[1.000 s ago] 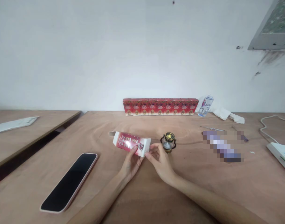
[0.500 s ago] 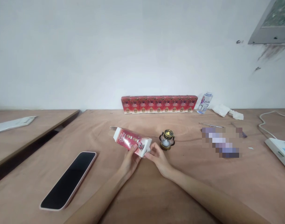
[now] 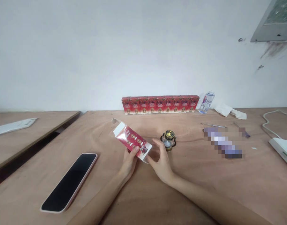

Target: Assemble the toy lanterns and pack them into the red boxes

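A red printed carton (image 3: pixel 133 141) with white flaps is tilted above the table, gripped by my left hand (image 3: pixel 130 162), thumb on its printed face. The carton's far flap stands out at the upper left. At the near lower end, my right hand (image 3: pixel 162 164) has its thumb and fingers spread apart around the opening, the thumb at the edge of a flap; whether it touches is hard to tell. Just beyond my right hand, a small brass-coloured lantern (image 3: pixel 168 140) with a clear body stands upright on the table.
Several red boxes (image 3: pixel 160 105) line up along the wall, with a clear bottle (image 3: pixel 207 102) and crumpled tissues (image 3: pixel 223 109) to their right. A phone (image 3: pixel 69 182) lies at left. Rightward are a blurred-out purple item (image 3: pixel 222 142) and a white device (image 3: pixel 283 150) with a cable.
The carton has turned, its lower end swinging down toward me. My right hand's fingers have come off the end flap and spread apart. The lantern has stayed put.
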A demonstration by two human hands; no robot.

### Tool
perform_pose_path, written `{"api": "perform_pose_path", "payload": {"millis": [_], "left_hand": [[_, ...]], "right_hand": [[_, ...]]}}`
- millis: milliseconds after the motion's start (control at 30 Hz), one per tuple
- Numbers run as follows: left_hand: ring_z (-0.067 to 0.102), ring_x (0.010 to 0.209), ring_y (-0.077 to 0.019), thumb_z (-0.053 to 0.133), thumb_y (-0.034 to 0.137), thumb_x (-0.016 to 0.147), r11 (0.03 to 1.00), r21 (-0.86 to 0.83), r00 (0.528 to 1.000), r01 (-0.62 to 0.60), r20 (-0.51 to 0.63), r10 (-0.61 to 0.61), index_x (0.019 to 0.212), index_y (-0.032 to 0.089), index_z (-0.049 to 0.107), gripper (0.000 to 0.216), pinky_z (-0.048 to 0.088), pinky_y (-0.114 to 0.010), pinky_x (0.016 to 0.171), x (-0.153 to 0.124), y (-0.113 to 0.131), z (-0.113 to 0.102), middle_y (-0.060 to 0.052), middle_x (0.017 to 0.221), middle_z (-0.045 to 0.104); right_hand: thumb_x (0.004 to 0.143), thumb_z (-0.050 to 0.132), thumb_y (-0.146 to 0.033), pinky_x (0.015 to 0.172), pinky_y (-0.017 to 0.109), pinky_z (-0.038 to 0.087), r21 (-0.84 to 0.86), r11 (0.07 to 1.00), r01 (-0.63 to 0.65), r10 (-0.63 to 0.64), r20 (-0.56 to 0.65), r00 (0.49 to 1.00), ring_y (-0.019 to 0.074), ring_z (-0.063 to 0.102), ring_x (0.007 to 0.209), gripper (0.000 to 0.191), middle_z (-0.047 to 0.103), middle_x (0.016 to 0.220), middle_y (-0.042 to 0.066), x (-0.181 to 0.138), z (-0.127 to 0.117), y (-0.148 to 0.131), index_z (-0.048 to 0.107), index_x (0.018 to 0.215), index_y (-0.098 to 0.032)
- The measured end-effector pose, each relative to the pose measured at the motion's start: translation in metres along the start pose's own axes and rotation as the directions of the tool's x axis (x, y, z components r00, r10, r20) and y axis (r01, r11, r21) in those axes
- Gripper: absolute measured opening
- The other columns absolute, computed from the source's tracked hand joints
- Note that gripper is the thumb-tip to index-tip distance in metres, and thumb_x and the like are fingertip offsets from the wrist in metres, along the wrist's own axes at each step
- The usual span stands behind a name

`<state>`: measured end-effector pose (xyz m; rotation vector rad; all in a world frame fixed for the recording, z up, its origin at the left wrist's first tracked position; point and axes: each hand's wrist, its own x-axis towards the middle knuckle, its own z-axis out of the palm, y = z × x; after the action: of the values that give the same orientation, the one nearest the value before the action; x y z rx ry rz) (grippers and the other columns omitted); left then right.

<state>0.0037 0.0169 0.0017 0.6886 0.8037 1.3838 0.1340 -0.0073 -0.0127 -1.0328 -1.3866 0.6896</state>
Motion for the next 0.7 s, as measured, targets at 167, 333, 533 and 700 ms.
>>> {"api": "perform_pose_path", "payload": {"millis": [167,333,533,700], "left_hand": [[0.064,0.09,-0.0233,0.086,0.03,0.048,0.991,0.1,0.995,-0.088,0.056,0.083,0.1,0.017,0.056,0.061,0.049,-0.034,0.084,-0.001,-0.006,-0.007,-0.006,0.097,0.068],[0.066,0.086,-0.0242,0.082,0.04,0.054,0.983,0.162,0.995,-0.09,0.065,0.08,0.097,0.015,0.06,0.054,0.051,-0.033,0.08,0.0,-0.009,-0.008,-0.008,0.094,0.07],[0.068,0.078,-0.023,0.077,0.03,0.062,0.997,0.044,0.997,0.058,-0.045,-0.056,0.093,0.013,0.062,0.038,0.054,-0.034,0.077,0.005,0.008,0.0,-0.008,0.088,0.072],[0.068,0.064,-0.0194,0.068,0.011,0.069,0.989,-0.039,0.969,0.144,-0.199,-0.149,0.093,0.012,0.062,0.025,0.057,-0.032,0.069,0.017,0.017,-0.007,-0.008,0.079,0.072]], "right_hand": [[0.074,0.062,-0.02,0.085,0.038,0.048,-0.194,0.975,0.105,-0.095,0.061,0.994,0.0233,0.059,0.1,0.042,0.062,0.109,0.008,0.0,-0.004,-0.004,0.049,0.114,-0.021],[0.07,0.06,-0.013,0.081,0.035,0.051,-0.151,0.988,0.03,-0.021,0.059,0.998,0.0227,0.064,0.094,0.045,0.067,0.105,0.007,0.003,-0.007,0.0,0.051,0.113,-0.021],[0.076,0.052,-0.012,0.087,0.034,0.052,0.189,0.98,-0.057,0.019,0.199,0.98,0.0192,0.063,0.101,0.056,0.061,0.119,0.006,0.005,-0.008,0.005,0.041,0.129,-0.023],[0.082,0.05,-0.021,0.083,0.036,0.054,0.264,0.952,-0.154,0.111,0.169,0.979,0.0193,0.064,0.096,0.043,0.062,0.118,0.007,0.008,-0.009,0.007,0.047,0.125,-0.024]]}}
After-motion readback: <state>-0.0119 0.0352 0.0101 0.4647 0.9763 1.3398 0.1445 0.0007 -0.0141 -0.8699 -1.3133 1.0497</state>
